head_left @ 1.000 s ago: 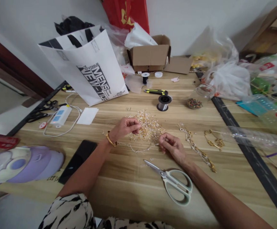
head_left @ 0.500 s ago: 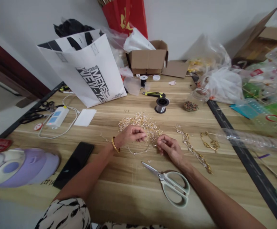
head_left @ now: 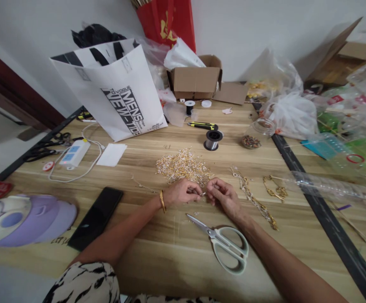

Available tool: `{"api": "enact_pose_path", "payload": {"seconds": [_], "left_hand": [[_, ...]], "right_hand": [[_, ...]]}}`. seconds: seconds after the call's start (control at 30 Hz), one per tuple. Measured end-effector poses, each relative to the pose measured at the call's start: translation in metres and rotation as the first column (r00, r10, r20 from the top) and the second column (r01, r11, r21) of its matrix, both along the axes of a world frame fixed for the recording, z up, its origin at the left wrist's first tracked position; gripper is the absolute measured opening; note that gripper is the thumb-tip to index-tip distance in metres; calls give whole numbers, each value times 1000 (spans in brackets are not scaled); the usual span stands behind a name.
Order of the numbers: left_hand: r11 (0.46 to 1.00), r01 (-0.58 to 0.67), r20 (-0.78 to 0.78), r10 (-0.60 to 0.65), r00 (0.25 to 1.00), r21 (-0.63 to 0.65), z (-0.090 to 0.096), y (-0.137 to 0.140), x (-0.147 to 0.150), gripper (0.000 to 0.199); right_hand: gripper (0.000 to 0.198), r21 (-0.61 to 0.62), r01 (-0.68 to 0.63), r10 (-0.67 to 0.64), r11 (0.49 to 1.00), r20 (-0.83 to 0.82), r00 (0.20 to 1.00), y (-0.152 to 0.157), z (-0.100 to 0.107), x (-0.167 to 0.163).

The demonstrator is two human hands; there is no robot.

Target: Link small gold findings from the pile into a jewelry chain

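My right hand (head_left: pixel 223 194) is closed in a pinch on the end of a thin beaded strand (head_left: pixel 203 194), a little of which glints between the two hands. My left hand (head_left: pixel 184 192), with a gold bangle (head_left: pixel 162 201) at the wrist, has its fingertips pinched together right beside that end; what lies between them is too small to make out. Most of the strand is hidden behind the left hand, and a thin tail (head_left: pixel 143 185) emerges to its left. Just beyond the hands spreads a pile of gold and clear beads (head_left: pixel 183 165). White-handled scissors (head_left: pixel 221 242) lie nearer me.
Finished-looking gold chains (head_left: pixel 255 200) lie to the right. Behind the beads stand a wire spool (head_left: pixel 213 141), a yellow-black cutter (head_left: pixel 202 126) and a jar of dark beads (head_left: pixel 251 141). A black phone (head_left: pixel 96 216) rests at left; a white paper bag (head_left: pixel 116 92) stands behind.
My left hand has moved right and slightly toward me from the bead pile, reaching the right fingertips. The strand's hanging curve is now hidden. My right hand has stayed nearly in place.
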State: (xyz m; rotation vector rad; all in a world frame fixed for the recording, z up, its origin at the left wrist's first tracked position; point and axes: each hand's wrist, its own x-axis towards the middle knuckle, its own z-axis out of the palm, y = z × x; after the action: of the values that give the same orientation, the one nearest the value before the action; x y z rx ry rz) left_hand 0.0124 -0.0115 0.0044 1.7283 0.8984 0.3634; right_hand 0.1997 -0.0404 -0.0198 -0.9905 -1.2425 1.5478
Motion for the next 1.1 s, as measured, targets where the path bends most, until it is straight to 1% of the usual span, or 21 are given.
{"api": "enact_pose_path", "payload": {"seconds": [0.07,0.13,0.37,0.43,0.63,0.73,1.1], "left_hand": [[999,-2,-41,4,999,52,2,1,-1,11],[998,-2,-59,6,998,64,4,1,-1,10],[1000,-16,-32,16,999,0,3,1,-1,13],[1000,-18,-27,18,999,-1,2,1,-1,13],[995,27,-79,-19,997,97,1,3,-2,13],[989,25,-90,-11,996,149,-1,4,-2,14],[984,25,-108,-6,994,176,-4,3,-1,15]], "right_hand": [[29,1,6,-6,1000,-6,1000,0,0,-1],[28,2,8,-8,1000,-11,1000,0,0,-1],[26,9,17,-17,1000,-22,1000,0,0,-1],[26,11,17,-17,1000,-20,1000,0,0,-1],[24,26,10,-10,1000,-16,1000,0,-2,0],[23,35,10,-10,999,-8,1000,0,-2,0],[24,35,9,-9,999,10,1000,-1,0,-1]]}}
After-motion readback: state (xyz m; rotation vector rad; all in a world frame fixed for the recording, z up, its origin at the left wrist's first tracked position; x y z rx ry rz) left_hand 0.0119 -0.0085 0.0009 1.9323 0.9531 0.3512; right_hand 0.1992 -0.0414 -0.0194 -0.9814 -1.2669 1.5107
